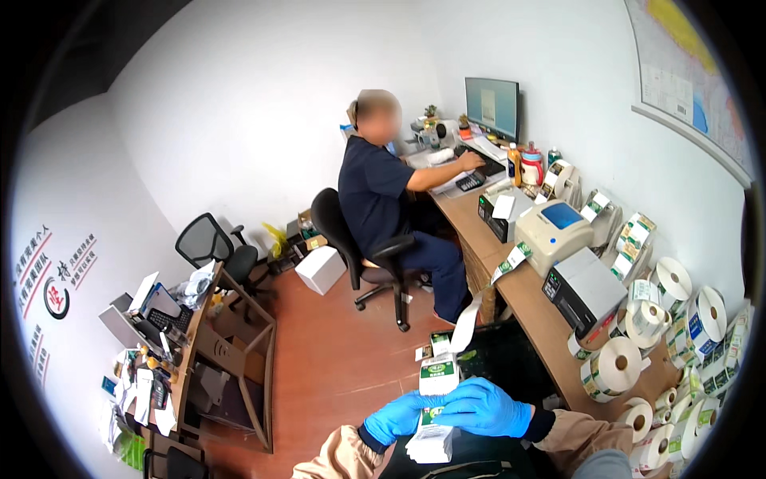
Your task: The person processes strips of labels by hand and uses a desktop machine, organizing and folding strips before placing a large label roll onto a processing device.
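Both of my hands wear blue gloves and are close together at the lower middle. My left hand (391,418) grips the left edge of a folded stack of white and green labels (432,445). My right hand (485,407) is closed over the same stack from the right, its fingers lying across the labels. Beyond my hands the label strip (467,323) curls up toward a beige label printer (550,243) on the desk, where green-and-white labels hang from its front. My palms and the stack's middle are partly hidden by the gloves.
The long wooden desk (531,299) on the right holds two grey boxy machines, one being this machine (586,287), and several label rolls (618,363). A co-worker (383,184) sits beyond at a monitor (491,108). A cluttered desk (191,335) stands left.
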A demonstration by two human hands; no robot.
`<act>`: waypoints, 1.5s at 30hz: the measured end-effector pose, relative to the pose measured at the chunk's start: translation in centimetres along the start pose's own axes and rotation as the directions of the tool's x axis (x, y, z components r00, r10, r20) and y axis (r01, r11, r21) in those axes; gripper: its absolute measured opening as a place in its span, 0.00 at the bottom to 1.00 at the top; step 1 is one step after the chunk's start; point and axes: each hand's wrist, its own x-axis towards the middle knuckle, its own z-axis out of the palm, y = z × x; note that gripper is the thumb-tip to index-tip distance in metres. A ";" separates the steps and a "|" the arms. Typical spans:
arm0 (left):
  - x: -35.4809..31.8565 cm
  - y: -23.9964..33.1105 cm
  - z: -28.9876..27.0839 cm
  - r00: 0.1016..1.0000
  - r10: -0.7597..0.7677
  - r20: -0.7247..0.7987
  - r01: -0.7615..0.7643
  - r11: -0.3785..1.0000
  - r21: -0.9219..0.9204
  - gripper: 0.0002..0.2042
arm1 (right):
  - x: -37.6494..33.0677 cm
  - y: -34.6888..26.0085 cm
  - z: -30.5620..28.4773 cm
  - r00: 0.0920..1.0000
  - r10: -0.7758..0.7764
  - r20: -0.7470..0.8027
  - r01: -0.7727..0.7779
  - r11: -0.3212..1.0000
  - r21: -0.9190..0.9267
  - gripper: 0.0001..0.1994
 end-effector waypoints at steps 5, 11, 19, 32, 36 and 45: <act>0.0 -0.5 1.4 0.972 0.015 -0.236 -0.037 0.995 -0.090 0.20 | 1.1 0.0 -0.7 0.979 0.200 -0.026 -0.189 0.954 0.234 0.20; -1.4 -0.5 5.2 0.953 0.196 0.232 -0.289 0.820 0.495 0.31 | 1.3 2.2 -1.4 0.694 0.614 -0.376 -0.495 0.786 0.370 0.07; 0.3 -1.9 5.0 0.734 0.665 0.141 -0.437 0.303 0.847 0.18 | 1.3 2.4 -0.2 0.590 0.753 -0.290 -0.557 0.640 0.529 0.10; 0.4 -5.0 5.6 0.524 0.829 -0.194 -0.590 0.518 0.620 0.20 | 0.5 -1.9 0.1 0.767 0.641 0.027 -0.576 0.670 0.468 0.08; 0.1 -5.8 6.8 0.434 0.864 -0.254 -0.609 0.490 0.624 0.20 | 0.5 -3.0 0.0 0.750 0.656 0.090 -0.586 0.594 0.551 0.11; -0.7 -8.7 4.9 0.685 0.727 -0.032 -0.469 0.474 0.745 0.39 | -1.5 -3.8 -2.9 0.596 0.802 0.040 -0.647 0.450 0.615 0.10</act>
